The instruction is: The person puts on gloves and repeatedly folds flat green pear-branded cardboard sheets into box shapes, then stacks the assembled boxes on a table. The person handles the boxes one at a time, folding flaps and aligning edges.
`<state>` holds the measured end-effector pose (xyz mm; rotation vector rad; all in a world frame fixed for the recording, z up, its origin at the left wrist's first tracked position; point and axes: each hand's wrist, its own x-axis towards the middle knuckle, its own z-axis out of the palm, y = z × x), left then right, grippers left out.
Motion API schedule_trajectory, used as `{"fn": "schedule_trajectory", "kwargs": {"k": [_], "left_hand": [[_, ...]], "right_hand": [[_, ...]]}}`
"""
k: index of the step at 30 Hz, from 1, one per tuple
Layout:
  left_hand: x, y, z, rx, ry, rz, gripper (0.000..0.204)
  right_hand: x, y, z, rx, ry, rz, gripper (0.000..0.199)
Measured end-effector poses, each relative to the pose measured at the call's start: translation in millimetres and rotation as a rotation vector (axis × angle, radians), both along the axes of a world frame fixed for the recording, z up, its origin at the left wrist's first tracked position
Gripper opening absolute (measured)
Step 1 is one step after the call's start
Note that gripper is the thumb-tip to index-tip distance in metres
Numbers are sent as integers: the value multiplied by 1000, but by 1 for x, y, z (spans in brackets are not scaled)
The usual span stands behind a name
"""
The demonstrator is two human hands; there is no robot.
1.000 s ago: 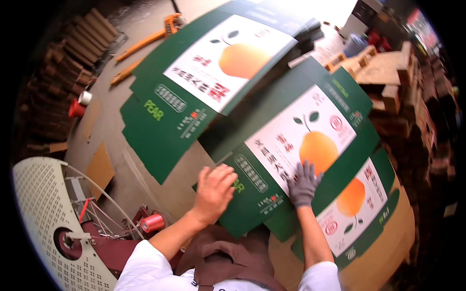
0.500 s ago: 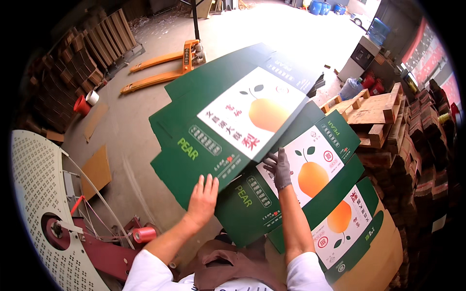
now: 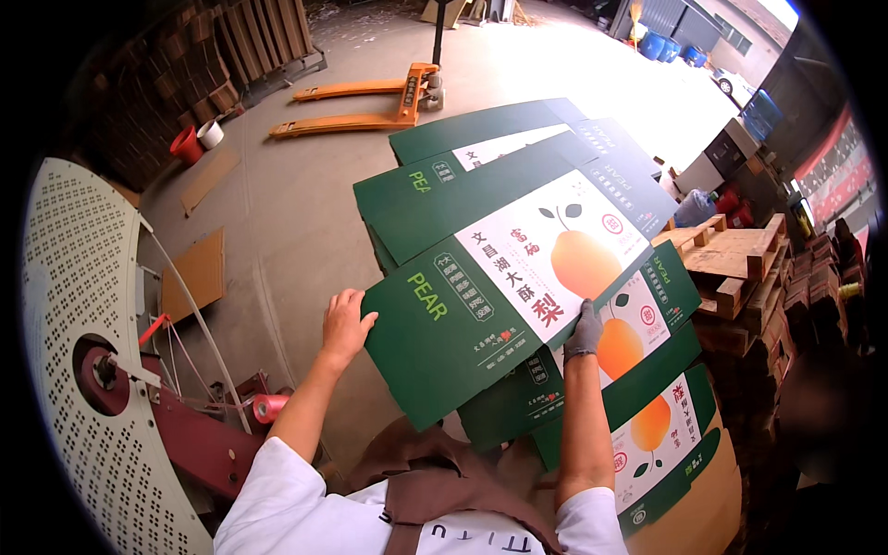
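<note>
Several flat green printed box blanks, each with a white panel and an orange pear picture, lie overlapping in front of me. The top box blank [image 3: 407,342] slants across the pile. My left hand [image 3: 346,326], bare, is at its left edge with fingers bent and the thumb over the board. My right hand [image 3: 584,331], in a grey glove, is closed around its near edge, below the pear picture; some of its fingers are hidden. A lower box blank [image 3: 680,277] shows beneath, to the right, and another printed box blank [image 3: 689,453] lies nearer me.
A perforated pale machine guard [image 3: 92,305] stands at my left, beside a red tape roll [image 3: 269,408]. Farther off is an orange pallet jack [image 3: 407,102]. Wooden pallets [image 3: 731,245] and stacked cardboard [image 3: 772,342] are on the right. A loose cardboard piece [image 3: 196,277] lies on the floor.
The top box blank has turned and shifted rightward and nearer, uncovering another behind it. My left hand has moved from its surface to its left edge. My right hand now grips its near edge.
</note>
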<state>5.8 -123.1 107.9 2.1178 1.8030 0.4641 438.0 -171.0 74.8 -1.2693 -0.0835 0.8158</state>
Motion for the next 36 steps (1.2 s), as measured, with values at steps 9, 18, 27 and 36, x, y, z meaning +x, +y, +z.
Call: {"fn": "schedule_trajectory", "kwargs": {"k": [9,18,27,36], "left_hand": [[-5,34,12,-35,68,-3,34],[-6,75,45,-270,-21,61,28],[47,160,257,183,-53,-140,27],[48,-18,168,418,-492,-219,18]], "right_hand": [[6,0,-27,72,18,-52,35],[1,17,-31,118,3,0,43],[-11,146,-7,255,184,90,58],[11,48,-47,148,27,-121,30]]}}
